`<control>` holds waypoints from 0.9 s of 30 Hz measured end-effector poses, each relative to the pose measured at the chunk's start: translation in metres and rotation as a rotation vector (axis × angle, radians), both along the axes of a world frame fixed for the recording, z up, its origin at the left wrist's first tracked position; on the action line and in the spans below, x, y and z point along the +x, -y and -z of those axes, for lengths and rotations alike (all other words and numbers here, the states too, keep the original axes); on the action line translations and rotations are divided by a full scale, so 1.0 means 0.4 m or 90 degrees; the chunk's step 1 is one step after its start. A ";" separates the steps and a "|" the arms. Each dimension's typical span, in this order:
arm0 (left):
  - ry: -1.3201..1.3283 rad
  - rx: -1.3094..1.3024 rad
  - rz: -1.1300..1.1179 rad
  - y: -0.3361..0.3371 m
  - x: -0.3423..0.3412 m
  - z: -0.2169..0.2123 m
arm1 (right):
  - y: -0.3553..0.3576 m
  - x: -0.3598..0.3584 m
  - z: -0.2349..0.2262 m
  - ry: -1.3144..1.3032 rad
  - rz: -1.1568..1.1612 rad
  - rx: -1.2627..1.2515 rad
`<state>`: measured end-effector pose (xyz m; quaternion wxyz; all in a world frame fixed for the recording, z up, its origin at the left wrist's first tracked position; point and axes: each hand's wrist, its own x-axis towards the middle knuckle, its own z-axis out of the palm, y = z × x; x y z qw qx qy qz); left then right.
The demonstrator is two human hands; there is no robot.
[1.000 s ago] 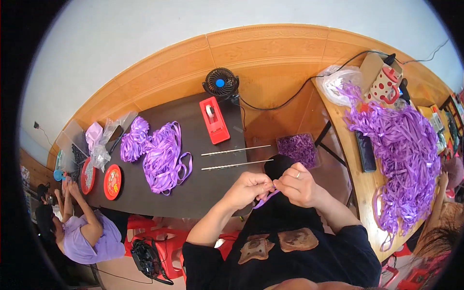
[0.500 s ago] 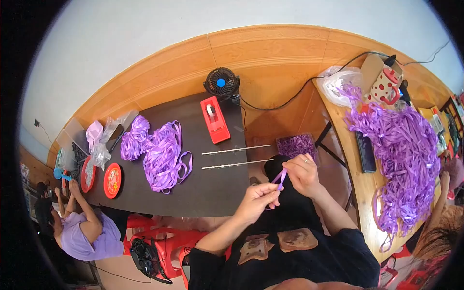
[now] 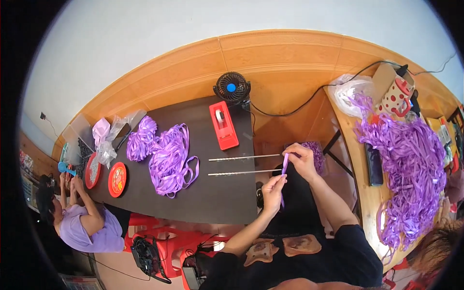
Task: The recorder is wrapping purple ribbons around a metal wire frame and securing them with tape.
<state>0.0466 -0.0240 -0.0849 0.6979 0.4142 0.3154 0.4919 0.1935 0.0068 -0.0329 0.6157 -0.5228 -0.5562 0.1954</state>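
Note:
A short purple ribbon (image 3: 284, 166) is stretched between my two hands just past the right edge of the dark table. My right hand (image 3: 301, 163) pinches its upper end. Lower down, my left hand (image 3: 273, 194) grips the same strip between thumb and fingers, and a tail hangs below. Two thin metal rods (image 3: 244, 158) jut over the table edge, with their right ends close to my hands. On the dark table lie a loose purple ribbon pile (image 3: 169, 162) and a smaller purple bundle (image 3: 142, 139).
A red tape dispenser (image 3: 224, 126) and a black fan (image 3: 232, 88) stand at the back. Red dishes (image 3: 117, 180) sit at left, near a person in lilac (image 3: 92, 229). The wooden table (image 3: 369, 212) at right bears a large ribbon heap (image 3: 411, 169) and a phone (image 3: 374, 164).
The ribbon between my hands is now held straight and more upright. My left hand has moved right and turned upward; my right hand has risen slightly. The whole view has shifted a little.

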 end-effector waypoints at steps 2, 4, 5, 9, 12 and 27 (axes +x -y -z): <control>-0.068 0.104 -0.030 -0.012 -0.004 -0.006 | -0.022 0.000 -0.009 -0.048 -0.050 0.030; -0.079 0.110 -0.032 -0.021 -0.012 -0.015 | -0.035 -0.006 -0.022 -0.020 -0.055 0.051; -0.088 0.114 -0.032 -0.025 -0.014 -0.018 | -0.042 -0.008 -0.024 0.009 -0.059 0.071; 0.039 0.035 -0.059 -0.050 -0.010 0.020 | -0.093 -0.006 -0.003 -0.003 -0.094 0.064; 0.050 -0.010 -0.067 -0.059 -0.017 0.031 | -0.124 -0.007 0.013 -0.014 -0.115 0.040; -0.043 -0.073 -0.037 0.017 -0.040 0.008 | -0.056 -0.147 0.200 -0.305 -0.131 -0.251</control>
